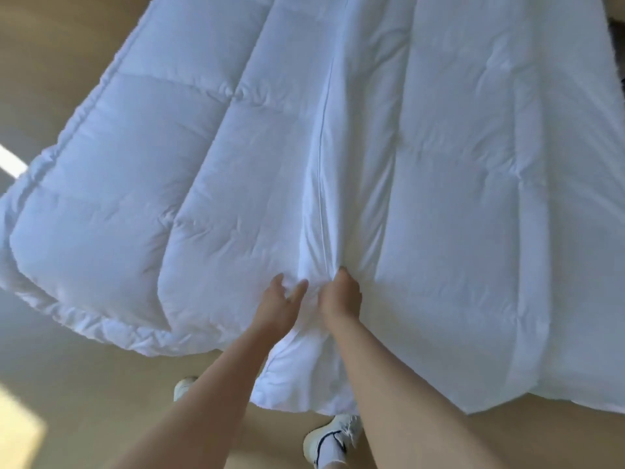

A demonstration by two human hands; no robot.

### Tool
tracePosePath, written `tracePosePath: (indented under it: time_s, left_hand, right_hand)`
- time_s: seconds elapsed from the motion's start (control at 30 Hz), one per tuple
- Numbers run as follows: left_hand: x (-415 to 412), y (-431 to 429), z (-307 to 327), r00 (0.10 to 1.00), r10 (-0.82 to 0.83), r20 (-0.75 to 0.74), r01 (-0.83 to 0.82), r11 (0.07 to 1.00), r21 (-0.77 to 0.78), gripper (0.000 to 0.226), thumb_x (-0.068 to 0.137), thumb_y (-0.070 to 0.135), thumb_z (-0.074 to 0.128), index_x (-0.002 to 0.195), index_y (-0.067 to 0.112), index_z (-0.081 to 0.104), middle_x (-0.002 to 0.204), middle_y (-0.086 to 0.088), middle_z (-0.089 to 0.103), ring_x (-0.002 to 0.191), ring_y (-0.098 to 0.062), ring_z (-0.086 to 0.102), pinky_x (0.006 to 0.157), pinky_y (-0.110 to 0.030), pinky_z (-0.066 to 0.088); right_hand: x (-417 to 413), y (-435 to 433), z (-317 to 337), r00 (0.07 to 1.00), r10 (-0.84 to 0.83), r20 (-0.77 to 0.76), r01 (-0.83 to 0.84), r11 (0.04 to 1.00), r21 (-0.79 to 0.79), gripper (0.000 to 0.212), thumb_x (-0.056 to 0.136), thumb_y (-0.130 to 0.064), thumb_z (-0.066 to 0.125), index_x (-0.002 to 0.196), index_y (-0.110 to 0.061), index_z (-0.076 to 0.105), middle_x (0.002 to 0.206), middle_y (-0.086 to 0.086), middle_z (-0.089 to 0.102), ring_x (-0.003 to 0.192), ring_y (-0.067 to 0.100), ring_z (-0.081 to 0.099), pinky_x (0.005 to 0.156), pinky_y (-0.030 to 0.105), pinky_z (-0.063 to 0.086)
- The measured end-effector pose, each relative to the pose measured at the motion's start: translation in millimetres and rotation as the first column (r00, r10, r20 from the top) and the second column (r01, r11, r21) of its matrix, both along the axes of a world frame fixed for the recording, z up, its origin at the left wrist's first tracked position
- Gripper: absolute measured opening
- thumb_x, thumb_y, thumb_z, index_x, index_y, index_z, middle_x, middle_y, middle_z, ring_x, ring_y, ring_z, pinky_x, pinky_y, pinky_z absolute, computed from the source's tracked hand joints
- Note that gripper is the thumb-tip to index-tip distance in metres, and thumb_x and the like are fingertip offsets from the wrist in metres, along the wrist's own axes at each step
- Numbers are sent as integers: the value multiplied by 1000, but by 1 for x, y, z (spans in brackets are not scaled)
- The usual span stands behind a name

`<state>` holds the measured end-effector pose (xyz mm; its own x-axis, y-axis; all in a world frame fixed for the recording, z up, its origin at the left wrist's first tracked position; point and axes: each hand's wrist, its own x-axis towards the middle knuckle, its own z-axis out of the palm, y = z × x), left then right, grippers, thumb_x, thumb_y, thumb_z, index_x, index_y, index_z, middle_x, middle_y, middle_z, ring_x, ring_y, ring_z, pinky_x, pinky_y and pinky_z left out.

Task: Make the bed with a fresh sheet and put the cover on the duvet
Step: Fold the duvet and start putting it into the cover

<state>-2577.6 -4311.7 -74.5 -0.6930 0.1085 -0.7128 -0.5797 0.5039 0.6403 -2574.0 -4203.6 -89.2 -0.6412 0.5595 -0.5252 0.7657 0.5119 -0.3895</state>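
Observation:
A thick white quilted duvet (111, 184) lies spread out in front of me, its left part bare and puffy. Over its middle and right part lies the white duvet cover (473, 198), with a long seam or edge (321, 157) running down the middle towards my hands. My left hand (280, 299) pinches a bunch of white fabric near the lower edge. My right hand (340, 292) grips the fabric right beside it, fingers curled into the folds. Both hands sit close together, nearly touching. The fabric fans out in folds from where they hold it.
Tan floor (67, 384) shows on the left and below the bedding. My two white shoes (329, 441) stand on the floor under the hanging edge. A bright patch of light (17, 428) lies at the lower left. Something dark (617, 28) shows at the right edge.

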Motion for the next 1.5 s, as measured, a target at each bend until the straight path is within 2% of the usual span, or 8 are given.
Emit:
tracePosePath:
  time_s: [0.2,0.37,0.57,0.73,1.0,1.23,1.33,1.5]
  left_hand:
    - [0,106,32,976,215,41,-219,963,160,103,68,70,65,148,24,19,143,-2,40,127,-19,45,107,-37,36]
    - [4,243,75,971,235,-50,-205,917,342,47,64,32,67,107,17,56,95,2,69,82,-10,68,65,-26,56]
    - [33,402,76,994,86,-71,-74,986,151,25,83,10,47,105,3,53,107,-20,62,102,-37,58,82,-40,47]
    - [75,506,78,990,-111,-92,112,994,4,25,90,11,39,113,8,49,100,-6,59,97,-29,57,77,-31,41]
    - [177,641,88,951,-289,-112,278,955,-101,23,82,1,38,64,15,41,64,2,50,61,-14,46,53,-25,35]
    - [278,808,111,938,-322,-131,299,939,-171,13,89,10,38,90,8,51,87,-4,56,86,-26,54,68,-28,37]
    - [285,835,113,940,-309,-146,265,928,-264,17,87,8,36,73,14,42,76,2,48,76,-22,51,62,-28,34]
    - [287,856,118,924,-309,-224,227,917,-328,26,88,9,32,63,16,28,67,4,34,55,-9,32,48,-22,21]
  right_hand:
    - [45,106,45,951,-162,-265,35,903,-427,31,83,-1,48,104,-11,68,99,2,69,91,21,63,76,24,48]
    - [69,237,89,937,-195,-289,34,876,-481,40,79,8,40,83,-23,64,77,-15,63,68,-6,55,56,4,42]
    - [109,376,115,950,-237,-202,156,924,-350,31,80,2,39,76,-20,61,75,-5,65,68,9,58,52,13,44]
    - [159,467,123,951,-276,-138,219,918,-332,33,79,6,39,92,-13,64,89,3,67,84,19,61,72,25,48]
    - [273,603,115,948,-309,-76,237,845,-479,28,77,6,38,81,-11,60,81,5,67,78,19,58,71,29,47]
    - [335,801,167,996,-84,-35,56,871,-489,22,83,-11,54,102,-22,53,96,-5,62,85,13,59,65,22,41]
    - [304,840,176,995,-50,-82,-5,825,-565,46,86,-23,57,127,-27,38,118,-8,49,89,-5,48,67,16,35]
    - [215,840,162,951,309,-28,-298,884,-359,88,82,-38,65,150,-23,11,144,7,29,128,25,40,95,30,37]
